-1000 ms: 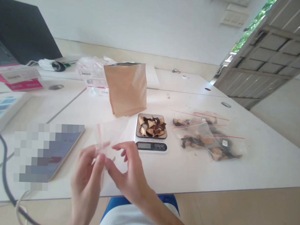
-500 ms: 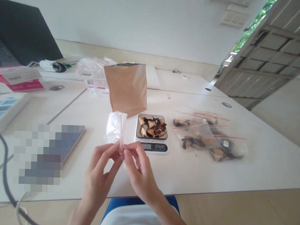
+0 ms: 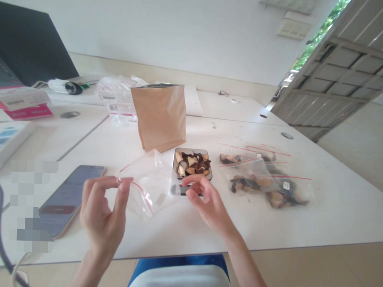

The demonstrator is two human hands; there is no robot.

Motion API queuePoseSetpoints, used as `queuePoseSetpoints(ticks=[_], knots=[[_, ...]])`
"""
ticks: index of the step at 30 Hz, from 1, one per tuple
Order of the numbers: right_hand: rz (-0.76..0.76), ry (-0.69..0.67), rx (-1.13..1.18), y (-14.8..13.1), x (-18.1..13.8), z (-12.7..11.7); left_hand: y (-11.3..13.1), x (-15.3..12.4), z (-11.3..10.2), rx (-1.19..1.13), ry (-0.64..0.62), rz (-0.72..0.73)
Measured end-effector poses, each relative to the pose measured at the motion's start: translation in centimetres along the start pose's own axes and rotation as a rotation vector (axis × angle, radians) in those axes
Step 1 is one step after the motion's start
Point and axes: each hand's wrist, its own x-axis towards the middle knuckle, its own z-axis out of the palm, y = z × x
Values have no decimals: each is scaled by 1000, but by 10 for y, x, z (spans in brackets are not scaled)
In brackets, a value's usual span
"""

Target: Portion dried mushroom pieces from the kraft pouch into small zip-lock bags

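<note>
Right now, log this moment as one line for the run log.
left hand: pinches clear zip bag mouth | right hand: at bag's other edge | scale: tray of dried pieces | filled bags: on table
</note>
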Motion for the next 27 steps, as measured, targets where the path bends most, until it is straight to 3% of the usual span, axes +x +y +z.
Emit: queuePoseSetpoints(ticks=[4,7,12,20,23,27], knots=[[-55,128,-214,-5,2,-37,3,12,15,-67,56,18],[-93,190,-430,1,10,-65,0,22,34,-170,-25,-85],[-256,158,-628,21,27,-91,-13,29,62,-71,-49,-322],[-369,29,-788,19,31,-68,-20,15,67,-93,77,-357],[-394,-28,-947,18,32,-60,-26,12,69,-56,73,-345],[-448,-1,-1107,20,36,-53,-30,8,71,-11,39,-335]])
